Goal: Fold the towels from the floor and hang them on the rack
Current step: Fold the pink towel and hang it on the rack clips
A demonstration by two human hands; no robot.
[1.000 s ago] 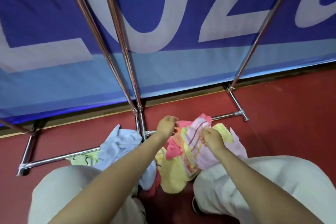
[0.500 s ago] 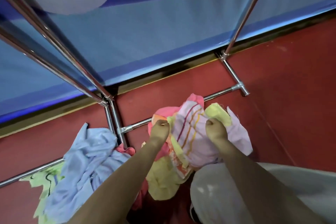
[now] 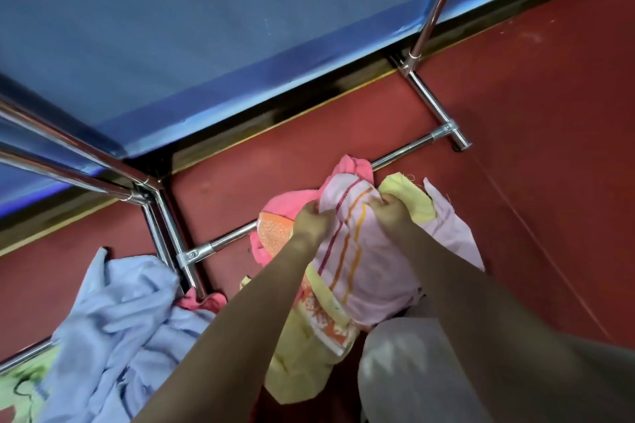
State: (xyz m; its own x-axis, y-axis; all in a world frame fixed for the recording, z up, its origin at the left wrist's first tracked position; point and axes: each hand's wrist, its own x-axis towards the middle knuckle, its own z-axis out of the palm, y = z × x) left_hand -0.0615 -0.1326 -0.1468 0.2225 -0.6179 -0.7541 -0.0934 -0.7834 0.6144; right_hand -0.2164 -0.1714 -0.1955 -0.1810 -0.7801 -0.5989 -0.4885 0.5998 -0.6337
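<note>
We see both arms stretched forward; left hand [image 3: 311, 220] and right hand [image 3: 390, 211] each curled, pinching far edge of pink striped towel [image 3: 357, 261] above red floor [image 3: 532, 148].

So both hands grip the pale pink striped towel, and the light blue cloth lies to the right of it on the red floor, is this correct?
Not quite. Both the left hand and the right hand grip the pale pink striped towel, but the light blue cloth lies to its left on the red floor, not its right. The head view shows this.
</note>
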